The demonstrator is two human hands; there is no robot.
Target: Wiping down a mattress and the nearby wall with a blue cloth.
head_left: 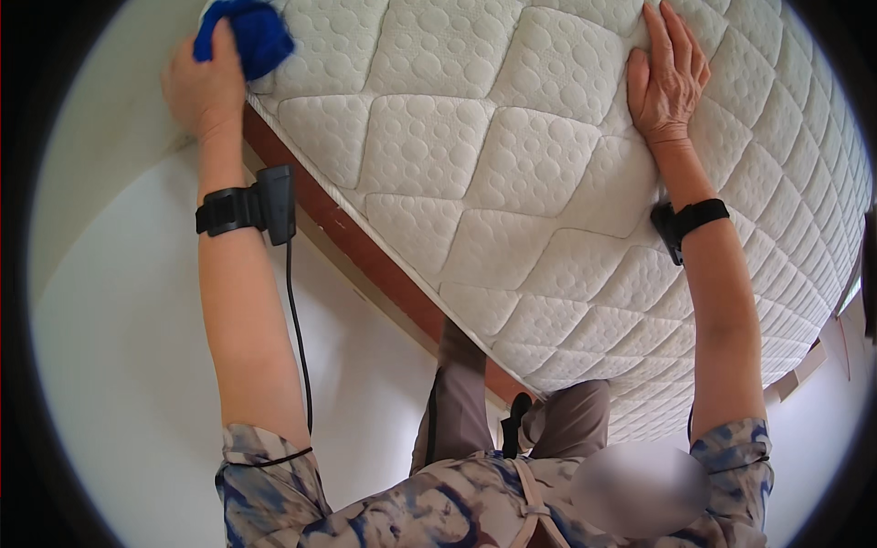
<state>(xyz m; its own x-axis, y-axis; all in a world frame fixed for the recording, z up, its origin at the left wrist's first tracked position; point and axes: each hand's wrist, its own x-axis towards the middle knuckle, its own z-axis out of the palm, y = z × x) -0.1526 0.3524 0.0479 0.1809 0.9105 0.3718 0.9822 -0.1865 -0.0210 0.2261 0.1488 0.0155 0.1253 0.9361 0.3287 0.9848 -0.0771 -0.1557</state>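
A bunched blue cloth is gripped in my left hand at the upper left, against the corner of a white quilted mattress. Part of the cloth lies over the mattress edge. My right hand rests flat on the mattress top at the upper right, fingers stretched out and holding nothing. Both forearms reach forward, with a black strapped device on each.
Under the mattress runs a reddish-brown wooden bed frame. A pale wall stands close on the left. One of my knees is on the mattress's near part. A black cable hangs along my left forearm.
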